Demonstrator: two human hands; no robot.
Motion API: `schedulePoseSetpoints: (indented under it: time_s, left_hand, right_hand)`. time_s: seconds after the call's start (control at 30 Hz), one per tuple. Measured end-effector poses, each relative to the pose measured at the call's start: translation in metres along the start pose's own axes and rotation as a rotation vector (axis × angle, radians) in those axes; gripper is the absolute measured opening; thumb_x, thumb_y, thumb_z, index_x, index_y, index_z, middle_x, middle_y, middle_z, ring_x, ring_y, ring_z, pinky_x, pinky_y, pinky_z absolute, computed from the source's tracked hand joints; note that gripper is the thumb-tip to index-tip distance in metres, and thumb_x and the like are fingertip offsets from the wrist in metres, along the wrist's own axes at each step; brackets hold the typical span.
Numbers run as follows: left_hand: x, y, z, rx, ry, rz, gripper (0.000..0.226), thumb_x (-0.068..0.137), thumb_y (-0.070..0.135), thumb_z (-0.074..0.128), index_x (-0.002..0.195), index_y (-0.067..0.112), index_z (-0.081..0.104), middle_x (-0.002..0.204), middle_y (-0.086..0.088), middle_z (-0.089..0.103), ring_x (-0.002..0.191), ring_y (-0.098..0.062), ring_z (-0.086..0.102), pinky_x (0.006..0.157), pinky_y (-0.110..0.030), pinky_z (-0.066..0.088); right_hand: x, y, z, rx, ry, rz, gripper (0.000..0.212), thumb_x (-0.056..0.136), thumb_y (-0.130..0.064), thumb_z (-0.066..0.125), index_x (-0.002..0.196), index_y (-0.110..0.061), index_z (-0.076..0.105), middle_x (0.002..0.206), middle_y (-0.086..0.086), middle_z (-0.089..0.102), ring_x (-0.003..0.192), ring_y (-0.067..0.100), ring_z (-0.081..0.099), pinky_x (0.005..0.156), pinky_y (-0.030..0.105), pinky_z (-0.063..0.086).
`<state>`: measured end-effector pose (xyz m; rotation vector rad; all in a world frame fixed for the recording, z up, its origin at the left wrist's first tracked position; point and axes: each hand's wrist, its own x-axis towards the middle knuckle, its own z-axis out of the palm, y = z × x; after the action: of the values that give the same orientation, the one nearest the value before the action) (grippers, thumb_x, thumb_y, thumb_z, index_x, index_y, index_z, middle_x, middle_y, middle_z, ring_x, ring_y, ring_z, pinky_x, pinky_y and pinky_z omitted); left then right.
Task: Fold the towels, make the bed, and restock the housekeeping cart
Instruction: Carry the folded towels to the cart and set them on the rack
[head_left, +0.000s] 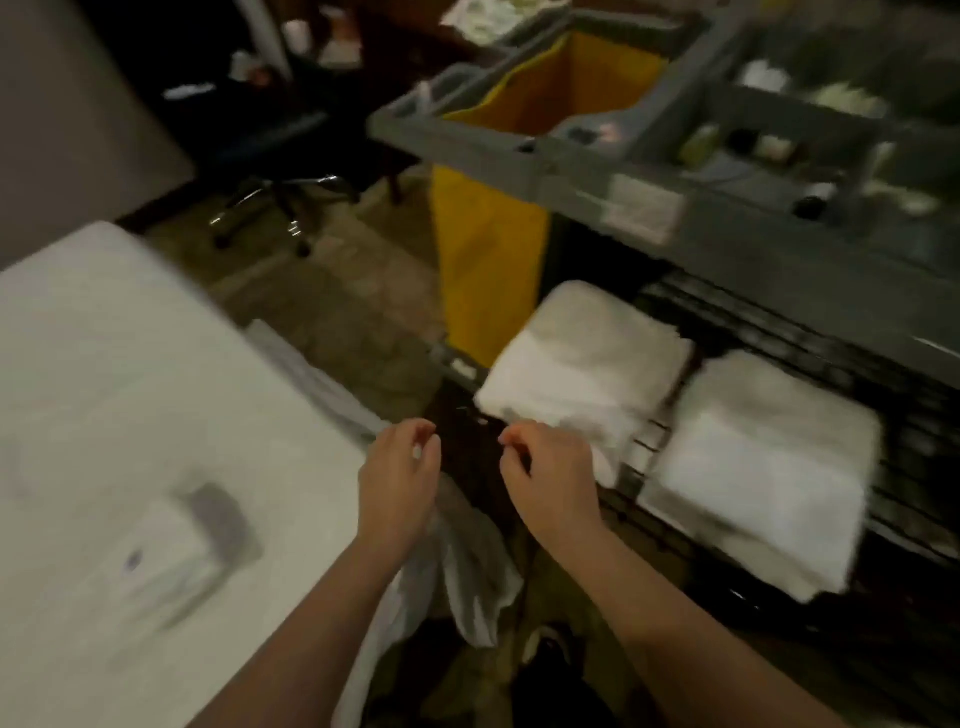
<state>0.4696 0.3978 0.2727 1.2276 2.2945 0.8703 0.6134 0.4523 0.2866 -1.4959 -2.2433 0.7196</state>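
My left hand (399, 480) and right hand (551, 480) hang loosely curled, apart, holding nothing — folded towels (582, 364) sit on the cart (779, 249) shelf at right. The left pile seems to overhang the edge — a careless nudge could tip it off.

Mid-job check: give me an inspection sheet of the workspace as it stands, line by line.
Surface: bed under a white sheet, whose edge hangs off below the hands.
Job's things: left towel stack and right towel stack, folded, side by side on the cart's wire shelf; yellow bag hangs open on the cart.
Clutter: folded cloth on the bed; small bottles in the cart's top tray, blurred.
Grippers: left hand and right hand, fingers loosely curled, nothing seen held; right hand by the left stack's corner.
Cables: nothing seen.
Surroundings: office chair, carpet.
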Motion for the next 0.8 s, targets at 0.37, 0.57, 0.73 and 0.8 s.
schedulePoseSetpoints:
  time_s: [0.37,0.57,0.73,0.8]
  left_hand:
    - [-0.069,-0.288,-0.119,-0.068,0.194,-0.604,0.028,0.098,0.024,0.042,0.115,0.011,0.059,0.106,-0.009,0.063,0.099,-0.026,0.055,0.082,-0.035,0.04]
    - [-0.072,-0.395,-0.119,-0.153,0.128,-0.813,0.04,0.098,0.031,0.044,0.131,0.008,0.046,0.123,-0.019,0.053,0.112,-0.031,0.053,0.089,-0.035,0.039]
    - [-0.045,-0.447,-0.098,-0.268,0.105,-0.971,0.055,0.098,0.04,0.042,0.138,0.002,0.036,0.133,-0.027,0.048,0.122,-0.04,0.047,0.098,-0.04,0.036]
    - [-0.033,-0.46,-0.093,-0.36,0.14,-1.05,0.055,0.097,0.042,0.043,0.133,-0.001,0.042,0.132,-0.026,0.048,0.122,-0.039,0.047,0.1,-0.038,0.035]
  right_hand:
    - [-0.01,-0.166,0.253,-0.156,-0.504,-0.226,0.021,0.091,-0.019,0.052,0.107,-0.018,0.066,0.095,0.002,0.07,0.087,0.02,0.061,0.086,0.036,0.046]
    - [-0.009,-0.196,0.363,-0.169,-0.741,-0.091,0.032,0.095,-0.023,0.049,0.125,-0.012,0.053,0.123,0.008,0.057,0.11,0.025,0.055,0.095,0.037,0.044]
    - [0.008,-0.206,0.425,0.032,-0.783,0.245,0.053,0.092,-0.027,0.055,0.138,-0.005,0.038,0.137,0.014,0.044,0.12,0.03,0.049,0.089,0.03,0.039]
    - [0.008,-0.201,0.442,0.092,-0.805,0.329,0.054,0.091,-0.033,0.057,0.134,-0.005,0.043,0.132,0.013,0.051,0.115,0.029,0.053,0.087,0.03,0.041]
